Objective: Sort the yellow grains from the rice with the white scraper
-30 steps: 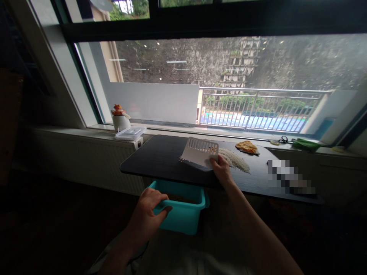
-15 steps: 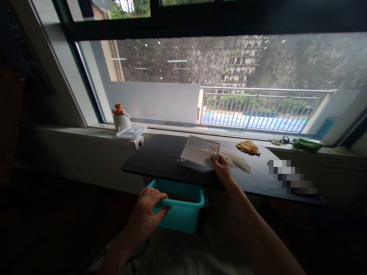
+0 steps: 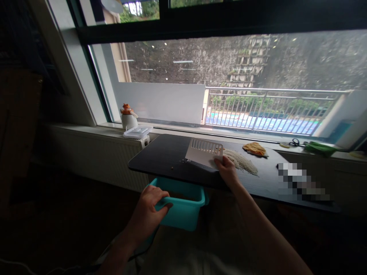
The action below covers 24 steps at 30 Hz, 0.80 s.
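Observation:
My left hand (image 3: 149, 208) grips the near left rim of a teal plastic bin (image 3: 183, 206), which sits just under the front edge of a black tabletop (image 3: 163, 156). Dark contents show inside the bin. My right hand (image 3: 228, 172) holds a white slotted scraper (image 3: 204, 152) by its right side, its lower edge resting on the tabletop. A pile of white grains (image 3: 240, 162) lies just right of the scraper. A few loose grains (image 3: 183, 161) are scattered left of it.
An orange-yellow cloth (image 3: 254, 149) lies behind the grain pile. On the windowsill stand a small white cup with an orange figure (image 3: 128, 116), a clear lidded box (image 3: 137, 131), scissors (image 3: 293, 143) and a green item (image 3: 318, 148). A pixelated patch covers the table's right part.
The view has shifted, so everything sits a little further right in the picture. More loose grains show left of the scraper. Both hands keep their grips.

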Each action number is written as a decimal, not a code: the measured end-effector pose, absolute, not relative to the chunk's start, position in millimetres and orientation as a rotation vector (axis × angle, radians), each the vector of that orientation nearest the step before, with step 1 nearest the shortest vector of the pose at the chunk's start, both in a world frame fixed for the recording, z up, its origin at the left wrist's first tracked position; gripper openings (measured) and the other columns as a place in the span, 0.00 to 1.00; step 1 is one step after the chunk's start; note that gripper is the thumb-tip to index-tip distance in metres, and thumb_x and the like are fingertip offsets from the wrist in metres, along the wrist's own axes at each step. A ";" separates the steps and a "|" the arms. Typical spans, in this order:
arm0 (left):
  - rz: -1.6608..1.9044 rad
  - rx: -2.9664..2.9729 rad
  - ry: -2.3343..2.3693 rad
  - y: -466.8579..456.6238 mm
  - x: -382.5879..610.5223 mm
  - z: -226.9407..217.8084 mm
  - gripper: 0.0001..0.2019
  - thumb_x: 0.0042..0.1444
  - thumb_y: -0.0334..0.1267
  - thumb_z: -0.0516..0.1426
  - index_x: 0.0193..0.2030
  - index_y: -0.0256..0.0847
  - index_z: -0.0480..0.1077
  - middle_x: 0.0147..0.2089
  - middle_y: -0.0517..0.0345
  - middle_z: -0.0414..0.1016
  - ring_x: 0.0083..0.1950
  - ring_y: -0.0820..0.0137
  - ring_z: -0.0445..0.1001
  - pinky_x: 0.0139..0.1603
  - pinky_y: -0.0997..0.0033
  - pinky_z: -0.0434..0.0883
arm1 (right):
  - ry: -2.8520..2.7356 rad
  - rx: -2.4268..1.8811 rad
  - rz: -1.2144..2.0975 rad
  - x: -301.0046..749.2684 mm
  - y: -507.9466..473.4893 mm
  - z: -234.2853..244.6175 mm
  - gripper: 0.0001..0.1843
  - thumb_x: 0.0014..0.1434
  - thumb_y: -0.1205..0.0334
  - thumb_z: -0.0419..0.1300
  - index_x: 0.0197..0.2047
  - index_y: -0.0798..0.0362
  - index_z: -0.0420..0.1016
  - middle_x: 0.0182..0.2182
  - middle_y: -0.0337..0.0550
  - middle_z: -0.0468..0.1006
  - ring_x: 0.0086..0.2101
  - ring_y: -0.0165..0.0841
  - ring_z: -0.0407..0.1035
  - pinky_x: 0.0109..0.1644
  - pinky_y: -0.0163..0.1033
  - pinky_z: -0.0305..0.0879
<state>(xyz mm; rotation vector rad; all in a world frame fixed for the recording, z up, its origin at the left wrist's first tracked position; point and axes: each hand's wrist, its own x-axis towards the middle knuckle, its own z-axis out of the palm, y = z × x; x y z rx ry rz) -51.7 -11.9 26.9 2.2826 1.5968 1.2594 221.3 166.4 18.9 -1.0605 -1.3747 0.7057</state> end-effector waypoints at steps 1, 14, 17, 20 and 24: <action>1.257 2.284 1.594 -11.3 -51.2 27.0 0.02 0.54 0.32 0.60 0.33 0.44 0.73 0.31 0.61 0.74 0.39 0.64 0.71 0.43 0.62 0.71 | -1.375 -1.062 0.702 221.4 166.2 18.9 0.17 0.48 0.49 0.63 0.36 0.53 0.76 0.27 0.41 0.78 0.29 0.36 0.70 0.37 0.42 0.67; 1.270 2.276 1.668 -16.4 -82.5 33.7 0.04 0.52 0.32 0.60 0.34 0.44 0.74 0.32 0.60 0.75 0.40 0.63 0.72 0.43 0.62 0.72 | -1.399 -0.890 0.866 184.2 150.9 23.3 0.19 0.48 0.47 0.65 0.37 0.53 0.77 0.30 0.42 0.80 0.31 0.36 0.71 0.38 0.42 0.69; 1.284 2.270 1.709 -20.1 -92.5 36.4 0.04 0.51 0.32 0.60 0.34 0.44 0.74 0.33 0.59 0.76 0.40 0.63 0.72 0.43 0.62 0.71 | -1.527 -0.808 0.933 147.0 140.9 23.2 0.15 0.51 0.49 0.63 0.35 0.53 0.77 0.29 0.41 0.79 0.30 0.35 0.70 0.38 0.41 0.68; 1.299 2.265 1.725 -22.7 -96.7 37.9 0.04 0.50 0.31 0.60 0.33 0.44 0.75 0.32 0.59 0.76 0.39 0.63 0.73 0.42 0.63 0.71 | -1.639 -0.756 1.003 128.9 135.3 25.0 0.14 0.52 0.50 0.63 0.33 0.53 0.77 0.29 0.40 0.79 0.30 0.34 0.70 0.37 0.40 0.68; 1.307 2.256 1.708 -22.6 -93.0 34.8 0.04 0.51 0.31 0.61 0.34 0.44 0.74 0.32 0.59 0.76 0.39 0.62 0.72 0.44 0.62 0.70 | -1.485 -0.798 0.992 154.8 143.6 28.6 0.19 0.49 0.46 0.65 0.36 0.53 0.77 0.31 0.42 0.80 0.30 0.35 0.71 0.37 0.41 0.68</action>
